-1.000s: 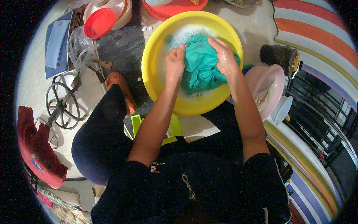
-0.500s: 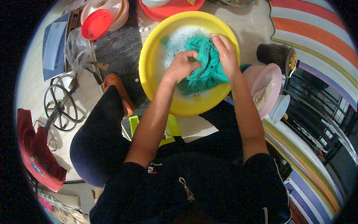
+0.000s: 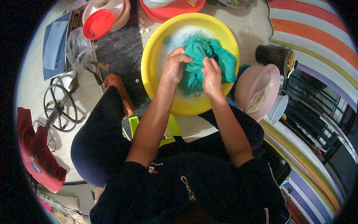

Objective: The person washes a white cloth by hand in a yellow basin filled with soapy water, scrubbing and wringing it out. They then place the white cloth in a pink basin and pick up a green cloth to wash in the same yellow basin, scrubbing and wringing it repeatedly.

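A wet green cloth (image 3: 201,52) lies bunched in and over a yellow basin (image 3: 147,71), above water topped with white suds (image 3: 177,39). My left hand (image 3: 175,65) grips the cloth's left side, thumb and fingers closed on a fold. Close by, my right hand (image 3: 212,76) is closed on the middle of the cloth, thumb uppermost. Part of the cloth drapes to the right of it, toward the basin's rim. My fingertips are partly hidden in the folds.
A pink tub (image 3: 242,87) with pale cloth inside stands right of the basin, beside a small pale blue bowl (image 3: 279,108). A dark cylindrical container (image 3: 274,56) lies beyond it. Red basin (image 3: 160,15) behind; red lid (image 3: 97,24) and clear plastic bag (image 3: 78,48) at the left.
My right hand has moved from the cloth's far right edge down and left to its middle, nearer my left hand. The cloth now spreads farther right.
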Action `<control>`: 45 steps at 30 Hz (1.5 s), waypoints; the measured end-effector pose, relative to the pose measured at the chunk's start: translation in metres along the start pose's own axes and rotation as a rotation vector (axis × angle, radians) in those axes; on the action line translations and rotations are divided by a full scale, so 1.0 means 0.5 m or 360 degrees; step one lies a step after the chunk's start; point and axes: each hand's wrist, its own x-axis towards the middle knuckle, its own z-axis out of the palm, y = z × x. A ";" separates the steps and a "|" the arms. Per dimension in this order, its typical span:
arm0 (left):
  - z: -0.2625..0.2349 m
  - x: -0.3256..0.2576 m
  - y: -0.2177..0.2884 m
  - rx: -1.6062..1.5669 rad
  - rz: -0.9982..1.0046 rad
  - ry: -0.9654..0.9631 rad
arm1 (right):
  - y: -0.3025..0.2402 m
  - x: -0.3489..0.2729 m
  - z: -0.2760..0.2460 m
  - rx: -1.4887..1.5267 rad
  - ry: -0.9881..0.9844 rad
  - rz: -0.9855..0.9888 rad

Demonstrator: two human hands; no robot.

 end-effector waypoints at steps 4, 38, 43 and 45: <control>-0.027 0.012 -0.018 -0.0071 -0.0046 -0.0047 | 0.016 0.003 0.032 0.0380 0.0240 0.0152; 0.064 -0.023 0.144 0.1686 0.0112 -0.0303 | -0.112 0.079 -0.056 0.0763 -0.0528 0.0447; -0.011 0.010 0.088 0.1508 0.0286 0.0024 | -0.077 0.092 -0.018 -0.0251 -0.0156 -0.0052; -0.035 0.024 0.072 0.1637 0.0382 0.0334 | -0.050 0.091 0.003 -0.1121 0.0042 -0.0672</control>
